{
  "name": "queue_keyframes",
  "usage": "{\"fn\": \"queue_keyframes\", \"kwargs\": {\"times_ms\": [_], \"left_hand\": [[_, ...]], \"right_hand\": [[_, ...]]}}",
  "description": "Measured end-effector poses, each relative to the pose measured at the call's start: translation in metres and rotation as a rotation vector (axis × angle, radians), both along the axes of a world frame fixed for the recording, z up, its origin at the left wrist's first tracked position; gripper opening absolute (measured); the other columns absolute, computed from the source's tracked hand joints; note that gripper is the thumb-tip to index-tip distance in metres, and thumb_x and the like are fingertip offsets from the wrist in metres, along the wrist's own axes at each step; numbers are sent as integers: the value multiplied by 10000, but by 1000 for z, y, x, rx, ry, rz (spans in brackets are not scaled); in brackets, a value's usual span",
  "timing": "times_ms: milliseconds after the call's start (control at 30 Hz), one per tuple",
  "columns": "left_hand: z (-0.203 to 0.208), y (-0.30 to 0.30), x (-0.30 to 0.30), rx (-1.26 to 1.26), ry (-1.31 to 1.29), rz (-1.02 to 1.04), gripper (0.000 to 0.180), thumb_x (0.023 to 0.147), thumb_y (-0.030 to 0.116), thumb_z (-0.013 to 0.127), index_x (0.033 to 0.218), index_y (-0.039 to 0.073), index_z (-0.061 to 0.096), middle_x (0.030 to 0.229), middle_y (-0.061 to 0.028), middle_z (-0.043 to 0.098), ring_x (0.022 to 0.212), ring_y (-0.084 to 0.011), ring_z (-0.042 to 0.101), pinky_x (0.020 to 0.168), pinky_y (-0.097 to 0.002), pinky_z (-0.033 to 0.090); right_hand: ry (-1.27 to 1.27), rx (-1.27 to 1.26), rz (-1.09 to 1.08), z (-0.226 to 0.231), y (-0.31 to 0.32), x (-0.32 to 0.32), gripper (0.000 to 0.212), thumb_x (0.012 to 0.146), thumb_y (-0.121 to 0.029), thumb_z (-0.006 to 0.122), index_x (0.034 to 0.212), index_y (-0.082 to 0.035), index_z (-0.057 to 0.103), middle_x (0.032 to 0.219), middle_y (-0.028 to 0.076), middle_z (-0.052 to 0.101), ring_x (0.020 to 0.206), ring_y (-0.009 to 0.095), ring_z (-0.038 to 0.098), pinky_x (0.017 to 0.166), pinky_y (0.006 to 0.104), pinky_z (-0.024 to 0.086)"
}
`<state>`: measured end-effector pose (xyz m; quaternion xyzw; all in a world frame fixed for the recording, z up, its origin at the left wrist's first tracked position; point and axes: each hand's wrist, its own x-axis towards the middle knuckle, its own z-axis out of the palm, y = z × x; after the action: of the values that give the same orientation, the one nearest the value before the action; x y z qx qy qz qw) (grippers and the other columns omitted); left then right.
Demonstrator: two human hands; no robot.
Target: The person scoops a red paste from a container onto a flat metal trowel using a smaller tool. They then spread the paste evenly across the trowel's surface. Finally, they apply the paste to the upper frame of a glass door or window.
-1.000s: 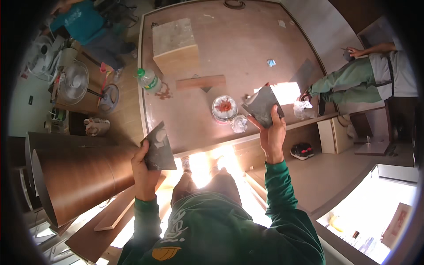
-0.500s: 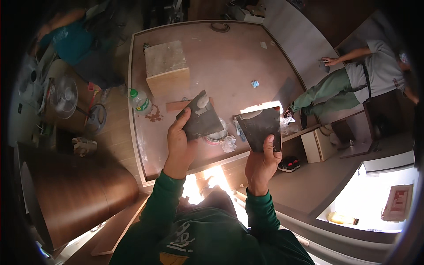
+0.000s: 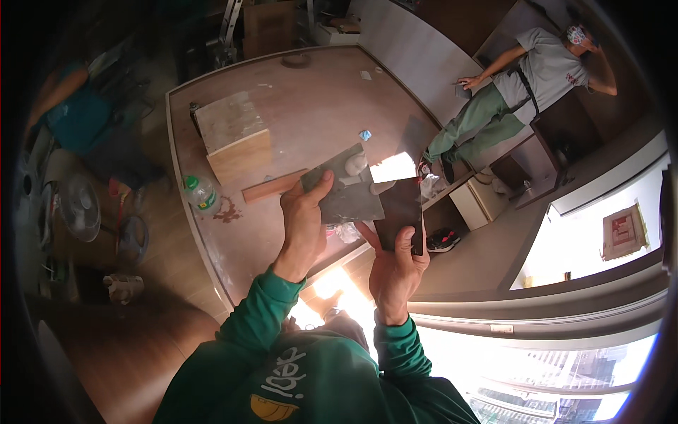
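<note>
From my remote seat I see the left hand (image 3: pixel 302 230) clamped on a grey plate (image 3: pixel 339 201) mid-frame, the right hand (image 3: pixel 397 279) on a dark plate (image 3: pixel 401 215) just right of it; I cannot tell whether the plates touch; I'd keep both thumbs firm and the edges meeting shallowly, so the paste stays put; the grey plate looks flat, smeared, with a whitish lump (image 3: pixel 356 165) near its upper edge.
</note>
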<state>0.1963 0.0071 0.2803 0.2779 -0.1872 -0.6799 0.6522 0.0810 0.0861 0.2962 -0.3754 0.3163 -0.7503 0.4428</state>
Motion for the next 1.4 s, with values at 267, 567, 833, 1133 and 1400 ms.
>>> {"fn": "queue_keyframes", "kwargs": {"times_ms": [267,567,833,1133,1400], "left_hand": [[26,19,-16,-104,-32,-49,261,888,143,660,1096,-5,610,1026,-66,651,916,-171,627,831,-311,491],[27,23,-38,-104,241,-212,317,887,205,671,1105,-15,605,1047,-66,640,900,-147,600,837,-299,467],[31,58,-64,-367,-322,361,212,920,198,654,965,-8,671,837,-1,661,748,-73,554,705,-251,449],[18,67,-61,-498,-418,464,173,913,131,659,945,-36,690,845,-19,678,737,-59,568,646,-220,463],[15,65,-56,-469,-496,468,186,918,146,657,920,-37,692,820,-11,674,722,-49,552,632,-214,450]], "right_hand": [[962,-122,-438,-12,21,-36,303,943,19,505,1218,-36,619,1244,122,471,1111,246,562,889,385,530],[1695,-85,-597,34,62,-111,500,701,98,590,1140,-124,680,1133,143,562,1006,312,605,803,381,534],[1493,-52,-722,69,77,-47,340,784,64,622,1104,-41,676,1004,107,622,838,245,568,722,338,469],[1440,-59,-879,54,65,-41,349,727,38,650,1056,-67,696,997,75,623,866,240,558,737,345,462],[1394,-86,-830,45,56,-25,341,738,33,667,1064,-64,689,970,65,618,828,238,555,702,353,470]]}}
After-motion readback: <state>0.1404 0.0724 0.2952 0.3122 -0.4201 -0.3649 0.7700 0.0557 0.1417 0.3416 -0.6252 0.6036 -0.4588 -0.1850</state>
